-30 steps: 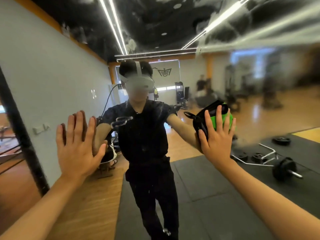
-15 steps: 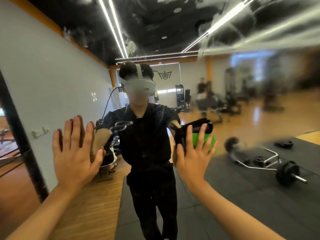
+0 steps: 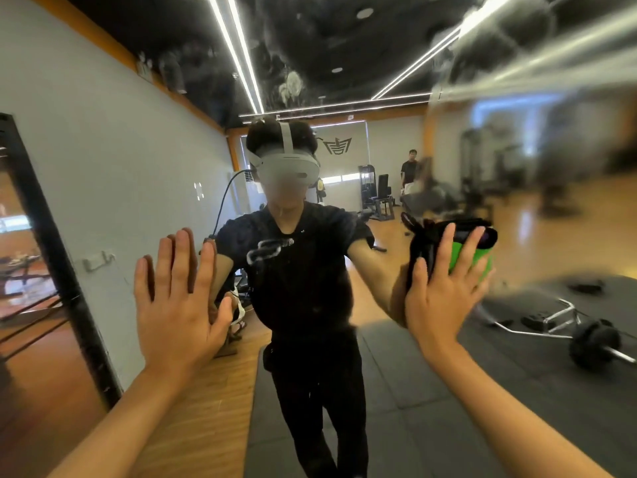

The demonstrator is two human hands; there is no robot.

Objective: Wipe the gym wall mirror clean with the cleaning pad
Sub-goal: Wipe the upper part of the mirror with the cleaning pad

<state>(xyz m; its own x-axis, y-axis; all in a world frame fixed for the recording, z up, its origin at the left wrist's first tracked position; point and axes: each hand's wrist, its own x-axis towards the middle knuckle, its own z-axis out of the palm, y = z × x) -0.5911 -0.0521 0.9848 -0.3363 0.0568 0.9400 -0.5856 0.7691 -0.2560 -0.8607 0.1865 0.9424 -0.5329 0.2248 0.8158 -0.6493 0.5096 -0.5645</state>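
Right now the right hand (image 3: 444, 298) presses the green cleaning pad (image 3: 462, 251) flat against the mirror (image 3: 551, 167), fingers spread straight over it, likely for even pressure; the left hand (image 3: 175, 305) rests open-palmed on the glass, probably steadying the body

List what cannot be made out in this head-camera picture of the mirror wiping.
- Working face of the green and black cleaning pad: head view, hidden against the large wall mirror and behind the right hand.
- Right part of the mirror: reflection smeared to a blur; which machines stand there is unreadable.
- Left hand: its palm faces away; actual contact with the glass cannot be confirmed.
- Both elbows: cut off by the bottom edge.
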